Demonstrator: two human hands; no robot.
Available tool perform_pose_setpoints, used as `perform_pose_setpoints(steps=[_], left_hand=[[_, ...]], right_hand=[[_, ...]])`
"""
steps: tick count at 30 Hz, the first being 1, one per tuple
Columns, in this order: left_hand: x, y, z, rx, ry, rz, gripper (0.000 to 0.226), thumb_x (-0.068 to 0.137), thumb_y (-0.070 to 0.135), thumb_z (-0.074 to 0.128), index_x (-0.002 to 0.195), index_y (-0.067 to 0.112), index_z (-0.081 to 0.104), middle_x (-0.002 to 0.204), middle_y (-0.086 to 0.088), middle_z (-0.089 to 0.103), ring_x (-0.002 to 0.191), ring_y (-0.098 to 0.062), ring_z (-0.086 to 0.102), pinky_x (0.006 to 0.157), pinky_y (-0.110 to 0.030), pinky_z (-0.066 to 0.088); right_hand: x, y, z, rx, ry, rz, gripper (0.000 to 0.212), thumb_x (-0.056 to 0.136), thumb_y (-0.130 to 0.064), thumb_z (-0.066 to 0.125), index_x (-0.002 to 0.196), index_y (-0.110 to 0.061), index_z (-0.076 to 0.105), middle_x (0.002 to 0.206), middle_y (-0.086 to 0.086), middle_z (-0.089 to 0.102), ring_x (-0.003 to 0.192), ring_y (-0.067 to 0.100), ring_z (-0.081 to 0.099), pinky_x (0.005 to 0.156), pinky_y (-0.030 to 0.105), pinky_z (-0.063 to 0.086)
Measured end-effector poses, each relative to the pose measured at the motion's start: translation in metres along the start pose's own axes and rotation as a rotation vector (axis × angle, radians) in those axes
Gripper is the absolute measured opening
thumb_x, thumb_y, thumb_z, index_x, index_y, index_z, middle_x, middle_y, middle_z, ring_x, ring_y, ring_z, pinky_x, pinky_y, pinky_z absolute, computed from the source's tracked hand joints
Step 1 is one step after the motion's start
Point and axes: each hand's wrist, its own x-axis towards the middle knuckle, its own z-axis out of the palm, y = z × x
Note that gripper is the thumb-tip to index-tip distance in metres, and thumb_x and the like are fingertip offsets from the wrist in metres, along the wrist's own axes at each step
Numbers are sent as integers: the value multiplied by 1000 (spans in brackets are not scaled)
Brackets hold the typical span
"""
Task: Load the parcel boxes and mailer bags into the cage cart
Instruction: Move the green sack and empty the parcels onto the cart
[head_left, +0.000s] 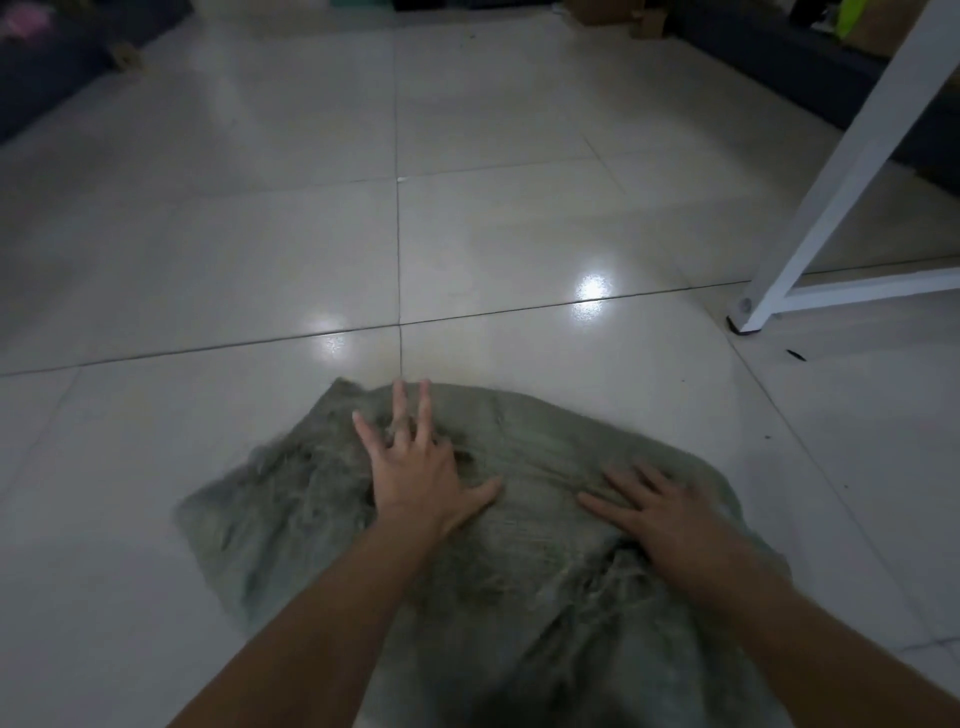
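Observation:
A grey-green woven sack (291, 519) lies spread on the pale tiled floor in the lower middle of the head view, its frayed end pointing away from me. My left hand (415, 467) lies flat on the sack's middle, fingers straight and spread. My right hand (660, 509) rests flat on the sack's right side, fingers extended. Neither hand holds anything. No parcel box, mailer bag or cage cart shows clearly.
A white metal frame leg (831, 187) slants down to a foot (743, 317) on the floor at the right. Cardboard boxes (623, 15) and dark furniture line the far edge. Glossy floor tiles (311, 234) stretch ahead.

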Motion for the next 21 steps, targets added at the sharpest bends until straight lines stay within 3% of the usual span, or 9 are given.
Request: perform_pose_setpoints(steps=[2, 4, 6, 8, 10, 12, 15, 21], left_hand=[[-5, -16, 9, -93, -25, 92, 104, 71, 96, 19, 144, 27, 44, 165, -12, -20, 152, -43, -1, 115, -67, 12], [-6, -27, 20, -231, -150, 181, 111, 64, 101, 19, 155, 39, 16, 167, -7, -12, 150, -42, 14, 116, -63, 21], [-5, -31, 26, -256, -241, 240, 113, 57, 104, 21, 152, 53, -11, 167, -3, -16, 152, -44, 0, 116, -70, 8], [-1, -32, 26, -230, -261, 254, 116, 51, 106, 23, 146, 58, -23, 165, -4, -23, 150, -46, -13, 113, -75, -2], [2, -32, 24, -229, -262, 256, 119, 48, 107, 27, 143, 60, -26, 164, -6, -27, 148, -47, -19, 112, -76, -4], [2, -30, 25, -226, -259, 260, 119, 50, 106, 32, 144, 60, -26, 163, -6, -29, 148, -47, -20, 111, -77, -5], [4, -29, 29, -204, -243, 247, 118, 51, 106, 33, 144, 60, -25, 163, -6, -28, 148, -46, -20, 110, -78, -4], [14, -25, 45, -208, -224, 206, 125, 45, 108, 30, 147, 58, -20, 166, -7, -18, 151, -45, -11, 109, -79, -5]], right_hand=[[1, 3, -7, -12, -40, 72, 82, 102, -34, 50, 147, -61, -13, 167, -10, -15, 155, 27, -7, 116, 70, 8], [3, -1, -20, 54, -92, 76, 92, 92, -33, 65, 154, -52, 0, 167, -9, -11, 154, 26, -8, 114, 75, 3], [7, -5, -34, 157, -89, 86, 100, 84, -40, 69, 156, -46, 2, 168, -8, -4, 154, 27, -5, 113, 77, 1], [10, -10, -44, 230, -66, 130, 112, 78, -66, 67, 156, -43, -11, 168, -3, -8, 154, 30, -6, 114, 76, 2], [11, -16, -48, 257, -47, 170, 127, 65, -90, 58, 151, -46, -25, 165, 3, -24, 153, 34, -13, 114, 74, 1], [12, -25, -47, 286, -16, 189, 136, 51, -101, 52, 144, -51, -34, 158, 4, -39, 150, 35, -24, 113, 75, -3], [16, -40, -36, 316, -8, 184, 144, 38, -104, 51, 138, -54, -40, 149, 2, -52, 144, 36, -36, 109, 77, -8], [31, -47, -11, 233, 8, 207, 150, 32, -106, 49, 139, -51, -41, 148, 2, -54, 142, 38, -39, 106, 81, -6]])
